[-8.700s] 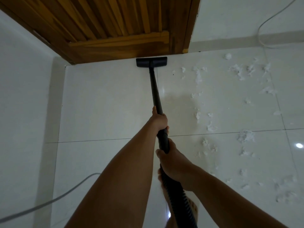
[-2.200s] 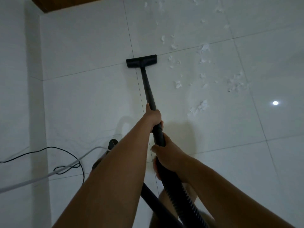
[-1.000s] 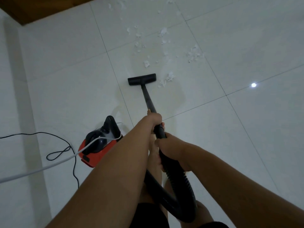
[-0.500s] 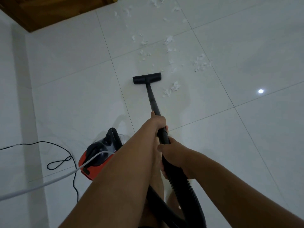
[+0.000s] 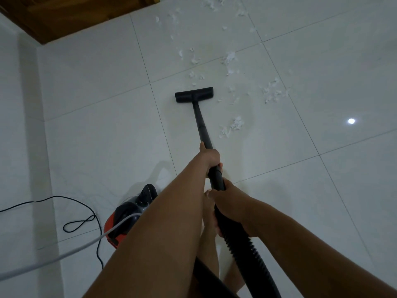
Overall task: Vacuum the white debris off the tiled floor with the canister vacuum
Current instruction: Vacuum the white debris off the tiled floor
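1. Grip: the left hand (image 5: 209,157) is wrapped round the black wand (image 5: 202,125), and the right hand (image 5: 231,203) is clamped on the cuff where the wand meets the ribbed hose (image 5: 247,244). The two hands sit close together on the tube and do not touch.
2. Nozzle: the floor nozzle (image 5: 194,94) lies flat on the tiled floor (image 5: 96,104), just on the near side of a grout line, with bare tile to its left.
3. Debris: the white debris lies to the right of the nozzle and beyond it. One clump (image 5: 233,124) sits beside the wand, a scatter (image 5: 271,92) sits further right, and more flecks (image 5: 194,60) trail toward the floor's far edge by the wooden door (image 5: 64,14).
4. Machine: the red and black canister vacuum (image 5: 126,216) stands toward the floor's left edge, partly hidden by the left forearm. A black cord (image 5: 79,222) is looped beside it and a white cable (image 5: 64,254) crosses it.
5. Step in hand, as I judge it: working the strip where clean tile meets the mess. A good stroke would steer the nozzle right so its mouth passes over the clump by the wand, then push forward through the scatter.
6. Keep the nozzle flat on the tile — tipped up, it would likely shove the light flecks along rather than draw them in. Slow, overlapping passes suit such fluffy scraps.
7. Mind the slack: a hard pull on the hose could drag the canister onto the looped cord.
8. Plenty of debris remains, so the job looks partly done at most.
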